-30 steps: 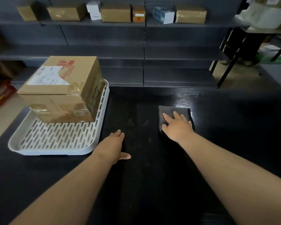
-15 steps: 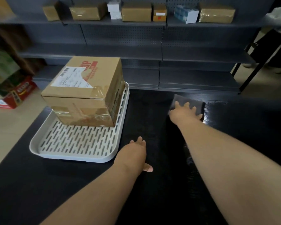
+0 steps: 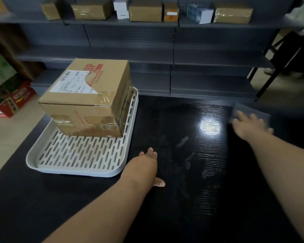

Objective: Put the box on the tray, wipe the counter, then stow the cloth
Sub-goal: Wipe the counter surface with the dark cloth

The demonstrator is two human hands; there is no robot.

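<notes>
A taped cardboard box (image 3: 88,97) with a shipping label stands on the far half of a white slotted tray (image 3: 74,155) at the left of the black counter (image 3: 182,199). My right hand (image 3: 249,125) lies flat, fingers spread, on a grey cloth (image 3: 253,110) near the counter's far right edge; both are motion-blurred. My left hand (image 3: 144,165) rests palm down on the counter just right of the tray's near corner, fingers straight, holding nothing.
Grey metal shelving (image 3: 165,50) runs behind the counter, with several small cartons (image 3: 145,11) on its top shelf. Red and green boxes (image 3: 9,95) sit on the floor at left. Black table legs (image 3: 277,55) stand at far right.
My right hand has slid the cloth away from me and then to the right across the counter. The left hand, box and tray have stayed put.
</notes>
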